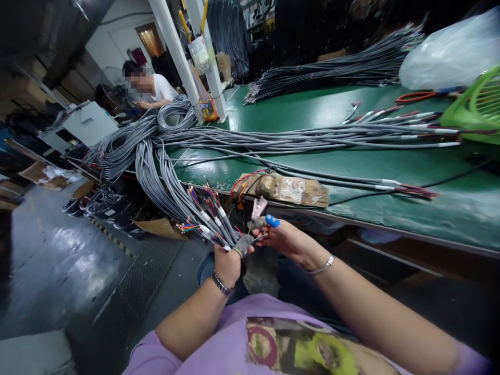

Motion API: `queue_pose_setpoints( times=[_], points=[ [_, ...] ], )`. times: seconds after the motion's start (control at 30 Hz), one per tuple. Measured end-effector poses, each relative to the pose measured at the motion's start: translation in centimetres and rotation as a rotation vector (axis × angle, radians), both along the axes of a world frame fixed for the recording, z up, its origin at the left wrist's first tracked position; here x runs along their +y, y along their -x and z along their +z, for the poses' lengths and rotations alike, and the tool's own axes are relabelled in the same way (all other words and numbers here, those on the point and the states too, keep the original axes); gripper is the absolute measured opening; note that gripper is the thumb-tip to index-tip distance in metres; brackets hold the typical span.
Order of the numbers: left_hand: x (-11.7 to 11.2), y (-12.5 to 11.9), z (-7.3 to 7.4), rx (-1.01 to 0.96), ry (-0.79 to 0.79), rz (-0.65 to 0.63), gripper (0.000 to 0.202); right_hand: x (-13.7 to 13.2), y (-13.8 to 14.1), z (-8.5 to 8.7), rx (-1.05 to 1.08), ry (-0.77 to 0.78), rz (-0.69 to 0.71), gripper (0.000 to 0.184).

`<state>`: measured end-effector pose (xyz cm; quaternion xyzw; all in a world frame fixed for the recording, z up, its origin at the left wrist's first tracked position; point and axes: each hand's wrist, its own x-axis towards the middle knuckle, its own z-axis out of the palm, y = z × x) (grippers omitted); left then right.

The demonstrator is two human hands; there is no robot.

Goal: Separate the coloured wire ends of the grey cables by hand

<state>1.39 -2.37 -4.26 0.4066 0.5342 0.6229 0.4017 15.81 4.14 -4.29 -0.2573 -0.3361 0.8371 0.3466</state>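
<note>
My left hand [228, 262] is closed around the ends of a thick bundle of grey cables [172, 195] that hangs off the green bench. The cable ends [205, 213] fan out with coloured stripped wires. My right hand [283, 238], with taped fingertips and a blue finger cot [272, 221], pinches the thin wires of one cable end just right of my left thumb. Both wrists wear bracelets.
The green bench [351, 172] carries long grey cable runs [312, 138], a taped brown block [285, 188] at its near edge, a green plastic basket [478, 104] and a white bag [453, 52]. Another person [150, 88] sits at the far left.
</note>
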Motion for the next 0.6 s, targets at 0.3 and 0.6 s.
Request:
queue_pose_setpoints(
  times=[0.3, 0.6],
  points=[
    [-0.4, 1.4, 1.2, 0.207, 0.147, -0.393, 0.016, -1.1, 0.2, 2.0, -0.277, -0.504, 0.060, 0.033],
    [0.2, 1.4, 0.9, 0.075, 0.146, -0.162, 0.024, -1.7, -0.6, 0.0, -0.265, -0.190, -0.164, 0.040]
  ],
)
